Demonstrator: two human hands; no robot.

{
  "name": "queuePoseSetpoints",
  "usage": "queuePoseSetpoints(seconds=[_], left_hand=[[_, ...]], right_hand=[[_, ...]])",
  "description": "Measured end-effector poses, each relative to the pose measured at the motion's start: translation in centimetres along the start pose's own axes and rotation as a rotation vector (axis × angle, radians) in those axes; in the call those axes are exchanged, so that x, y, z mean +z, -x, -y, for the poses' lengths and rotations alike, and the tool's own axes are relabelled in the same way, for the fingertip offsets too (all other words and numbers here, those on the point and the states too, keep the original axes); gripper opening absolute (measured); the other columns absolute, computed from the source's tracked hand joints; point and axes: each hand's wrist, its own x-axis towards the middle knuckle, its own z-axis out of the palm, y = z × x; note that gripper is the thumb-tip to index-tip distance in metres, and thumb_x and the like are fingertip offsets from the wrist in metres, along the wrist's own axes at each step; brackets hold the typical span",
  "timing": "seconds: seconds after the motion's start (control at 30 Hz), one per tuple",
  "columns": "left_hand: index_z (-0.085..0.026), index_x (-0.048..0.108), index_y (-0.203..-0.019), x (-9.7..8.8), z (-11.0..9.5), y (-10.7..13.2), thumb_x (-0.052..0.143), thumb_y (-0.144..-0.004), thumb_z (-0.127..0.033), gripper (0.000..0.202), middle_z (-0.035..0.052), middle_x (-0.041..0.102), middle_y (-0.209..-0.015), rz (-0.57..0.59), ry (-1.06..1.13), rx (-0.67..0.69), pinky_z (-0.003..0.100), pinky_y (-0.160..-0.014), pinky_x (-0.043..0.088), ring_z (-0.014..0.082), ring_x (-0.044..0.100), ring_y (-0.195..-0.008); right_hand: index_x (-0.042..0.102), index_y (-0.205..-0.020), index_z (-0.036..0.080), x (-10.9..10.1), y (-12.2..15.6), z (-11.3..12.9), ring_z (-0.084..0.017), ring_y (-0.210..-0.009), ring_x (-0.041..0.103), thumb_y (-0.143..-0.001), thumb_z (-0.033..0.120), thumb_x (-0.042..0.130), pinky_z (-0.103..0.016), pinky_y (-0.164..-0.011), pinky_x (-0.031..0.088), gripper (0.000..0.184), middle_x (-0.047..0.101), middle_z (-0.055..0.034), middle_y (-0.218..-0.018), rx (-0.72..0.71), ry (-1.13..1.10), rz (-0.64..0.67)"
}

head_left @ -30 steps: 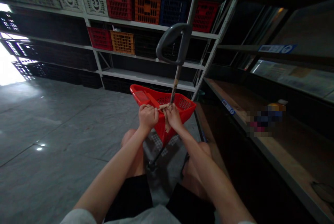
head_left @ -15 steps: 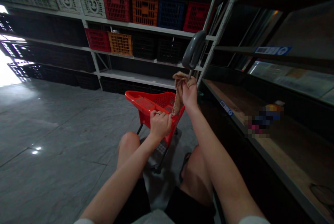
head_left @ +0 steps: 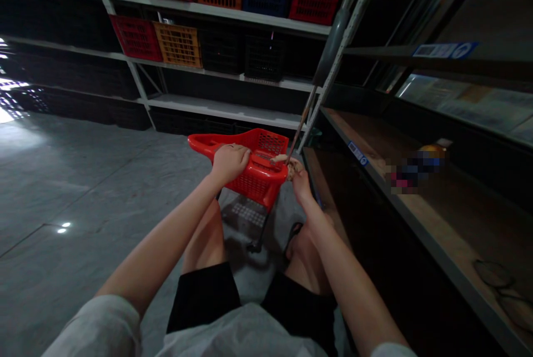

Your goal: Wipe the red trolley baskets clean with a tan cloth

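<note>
A small red plastic shopping cart (head_left: pixel 266 186) stands on the floor in front of my knees. My left hand (head_left: pixel 230 164) rests over its near left edge, fingers curled onto the plastic. At the cart's near right corner, my right hand (head_left: pixel 300 184) is closed around a bunched brown cloth (head_left: pixel 292 168), touching the rim there. A thin pole with a grey thick section (head_left: pixel 332 49) slants up from behind the cloth. Whether my right hand also touches this pole, I cannot tell.
White metal racks (head_left: pixel 216 107) hold red, orange, blue and dark plastic crates (head_left: pixel 178 44) behind the cart. A brown wooden shelf (head_left: pixel 377 140) with a blurred-out item runs close along my right. Grey tiled floor (head_left: pixel 104 196) stretches to the left.
My right hand and the cloth have come down to the cart's right corner. My left hand has shifted left along the cart's edge. The view has tilted downward.
</note>
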Motion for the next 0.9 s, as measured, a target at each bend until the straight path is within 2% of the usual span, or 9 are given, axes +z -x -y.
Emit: queuePoseSetpoints(seconds=[0.13,0.2,0.3,0.4,0.5,0.6,0.77,0.9], left_hand=[[-0.016,0.079,-0.103,0.7,-1.0,0.5,0.037,-0.103,-0.028,0.043,0.0133,0.079,-0.108,-0.033,-0.056,-0.086,0.041,-0.095,0.052,0.0289,0.073,-0.103],[-0.016,0.079,-0.105,0.7,-1.3,0.6,0.036,-0.103,-0.028,0.045,0.0127,0.079,-0.11,-0.03,-0.06,-0.093,0.041,-0.098,0.051,0.0288,0.073,-0.104],[-0.015,0.079,-0.103,0.6,-1.6,0.6,0.035,-0.103,-0.029,0.046,0.014,0.079,-0.11,-0.037,-0.068,-0.117,0.043,-0.098,0.051,0.0299,0.073,-0.103],[-0.014,0.078,-0.099,0.7,-1.9,0.5,0.034,-0.103,-0.028,0.046,0.0147,0.079,-0.107,-0.056,-0.071,-0.131,0.043,-0.095,0.052,0.0305,0.074,-0.1],[-0.014,0.078,-0.097,0.8,-2.5,0.5,0.035,-0.103,-0.027,0.046,0.0153,0.079,-0.105,-0.076,-0.068,-0.129,0.042,-0.094,0.052,0.0304,0.074,-0.098],[-0.013,0.078,-0.096,1.0,-3.1,0.5,0.035,-0.103,-0.027,0.045,0.0167,0.079,-0.104,-0.084,-0.066,-0.144,0.042,-0.094,0.051,0.03,0.074,-0.097],[-0.011,0.078,-0.096,1.1,-4.1,0.2,0.034,-0.104,-0.026,0.047,0.0168,0.079,-0.103,-0.073,-0.071,-0.161,0.041,-0.094,0.051,0.0296,0.074,-0.098],[-0.013,0.078,-0.106,0.3,-3.5,0.0,0.033,-0.106,-0.028,0.047,0.0136,0.079,-0.111,0.021,-0.045,-0.123,0.038,-0.097,0.052,0.0268,0.073,-0.105]], right_hand=[[0.066,-0.127,0.021,2.2,4.3,-0.5,-0.023,-0.125,0.065,-0.089,0.033,0.054,-0.047,-0.114,0.048,0.042,0.071,-0.0105,-0.134,-0.065,0.091,-0.335],[0.062,-0.136,0.023,3.1,6.5,-0.1,-0.022,-0.135,0.058,-0.092,0.027,0.049,-0.048,-0.121,0.041,0.046,0.065,-0.0096,-0.143,-0.133,0.218,-0.395],[0.058,-0.142,0.026,4.0,8.0,1.1,-0.021,-0.143,0.051,-0.095,0.019,0.043,-0.048,-0.124,0.038,0.05,0.059,-0.0082,-0.148,-0.289,0.418,-0.328],[0.061,-0.137,0.023,4.4,7.3,2.4,-0.023,-0.138,0.055,-0.096,0.014,0.042,-0.049,-0.121,0.042,0.046,0.064,-0.0108,-0.139,-0.433,0.59,-0.28],[0.065,-0.128,0.019,4.5,6.2,3.3,-0.024,-0.129,0.059,-0.097,0.012,0.043,-0.05,-0.117,0.045,0.039,0.07,-0.0129,-0.126,-0.507,0.722,-0.241],[0.066,-0.125,0.018,5.0,5.7,3.9,-0.024,-0.124,0.062,-0.1,0.013,0.043,-0.05,-0.117,0.043,0.035,0.072,-0.0123,-0.122,-0.52,0.845,-0.19],[0.063,-0.134,0.014,6.9,5.5,4.2,-0.029,-0.133,0.057,-0.1,0.014,0.043,-0.049,-0.116,0.04,0.039,0.068,-0.0152,-0.137,-0.484,1.036,-0.106],[0.059,-0.141,0.015,7.3,5.4,4.4,-0.03,-0.135,0.055,-0.097,0.011,0.043,-0.049,-0.114,0.04,0.047,0.066,-0.0156,-0.141,-0.47,1.093,-0.026]])
